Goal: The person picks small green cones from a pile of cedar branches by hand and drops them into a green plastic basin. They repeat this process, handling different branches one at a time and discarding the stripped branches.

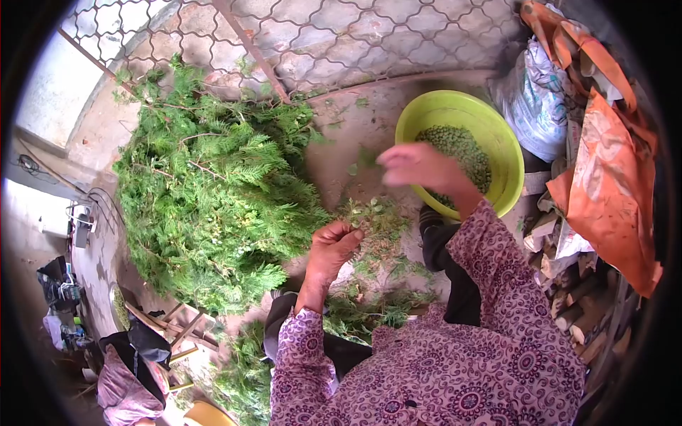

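My left hand (pixel 332 250) is closed in a pinch in front of my knees, on a thin leafy sprig (pixel 374 211) that shows just past the fingertips. My right hand (pixel 420 169) is smeared by motion beside the near left rim of a lime-yellow tub (pixel 513 153), so its fingers cannot be read. Inside the tub lies a layer of small green cones or seed pods (pixel 465 153). A large heap of green, feathery conifer branches (pixel 220 192) spreads left of my left hand.
Loose clippings (pixel 383 248) litter the floor between my feet. White sacks (pixel 536 106), an orange sheet (pixel 614 192) and stacked wood (pixel 579 312) line the right side. A metal lattice (pixel 355 35) crosses the back. Another person's patterned clothing (pixel 128 380) and a yellow container (pixel 207 414) show lower left.
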Demonstrator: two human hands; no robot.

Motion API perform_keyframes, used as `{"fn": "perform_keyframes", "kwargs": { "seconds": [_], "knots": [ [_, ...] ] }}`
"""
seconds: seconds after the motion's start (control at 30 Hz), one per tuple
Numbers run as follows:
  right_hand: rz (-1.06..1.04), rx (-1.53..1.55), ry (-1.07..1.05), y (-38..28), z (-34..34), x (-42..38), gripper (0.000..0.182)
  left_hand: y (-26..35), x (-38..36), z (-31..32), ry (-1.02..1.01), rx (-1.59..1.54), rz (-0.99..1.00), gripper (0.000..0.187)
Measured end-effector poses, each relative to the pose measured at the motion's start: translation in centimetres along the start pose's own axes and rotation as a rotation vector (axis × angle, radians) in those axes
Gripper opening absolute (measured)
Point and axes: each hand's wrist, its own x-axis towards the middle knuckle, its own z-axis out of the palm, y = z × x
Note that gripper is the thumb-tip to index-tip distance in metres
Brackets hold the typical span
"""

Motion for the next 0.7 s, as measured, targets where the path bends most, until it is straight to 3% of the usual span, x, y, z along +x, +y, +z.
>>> {"fn": "perform_keyframes", "kwargs": {
  "seconds": [0.1, 0.23, 0.3, 0.4, 0.53, 0.63, 0.7],
  "knots": [
    [-0.068, -0.089, -0.323, 1.0, 3.3, 1.4, 0.055, -0.1, 0.1, 0.2, -0.055, -0.012, -0.012, 0.009],
    [-0.110, -0.072, -0.406, 0.5, 5.0, 1.7, 0.055, 0.1, 0.0, -0.2, -0.069, -0.012, -0.012, 0.008],
    [-0.173, -0.275, -0.424, 0.0, 5.3, 1.7, 0.050, 0.1, 0.1, -0.2, -0.088, -0.020, -0.001, 0.008],
    [-0.111, -0.225, -0.456, 0.0, 5.7, 1.8, 0.040, 0.2, 0.0, 0.1, -0.097, -0.002, 0.013, 0.006],
    [-0.138, -0.098, -0.390, 0.8, 6.0, 1.8, 0.033, 0.1, -0.1, 0.2, -0.103, 0.017, 0.048, 0.008],
    [-0.174, -0.278, -0.313, 0.8, 6.1, 1.6, 0.027, 0.3, -0.3, 0.3, 0.031, -0.006, -0.015, 0.012],
    [-0.295, -0.674, -0.114, 1.0, 6.3, 1.7, 0.016, -0.1, -0.3, -0.1, 0.001, 0.153, 0.026, 0.015]
  ]
}}
